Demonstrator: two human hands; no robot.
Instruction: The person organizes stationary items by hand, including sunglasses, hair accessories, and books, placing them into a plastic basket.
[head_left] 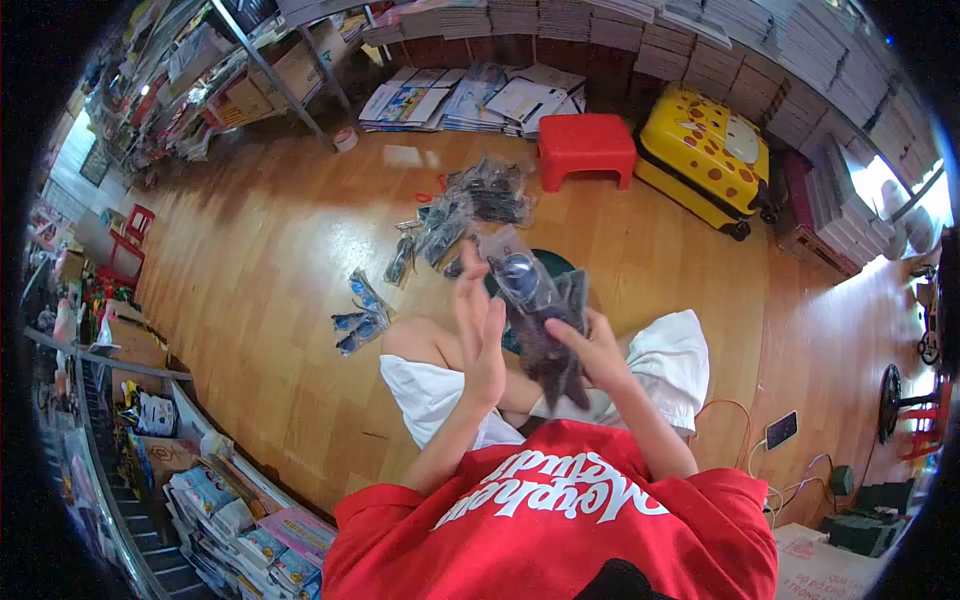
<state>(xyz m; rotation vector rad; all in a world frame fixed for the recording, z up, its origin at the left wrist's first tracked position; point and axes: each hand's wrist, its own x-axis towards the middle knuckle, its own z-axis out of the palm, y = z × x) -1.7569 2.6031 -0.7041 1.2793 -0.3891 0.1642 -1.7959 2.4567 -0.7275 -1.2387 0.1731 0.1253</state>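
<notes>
My right hand (592,352) grips a clear plastic bag with dark sunglasses (520,275) in it, thumb on top. Dark, soft-looking items (552,365) in the same grasp hang down toward my lap; I cannot make out their kind. Just left of the bag, my left hand (482,340) is raised with its fingers stretched out, holding nothing. Behind the bag, a dark green round thing (548,262) is mostly hidden. On the floor ahead lies a pile of bagged dark items (490,195). Bagged sunglasses with blue lenses (362,318) lie to the left.
A red stool (587,145) and a yellow spotted suitcase (703,155) stand ahead to the right. Stacked books (470,98) line the back. At right, a phone (782,430) lies beside cables. Stacks of packaged goods (235,515) sit at lower left.
</notes>
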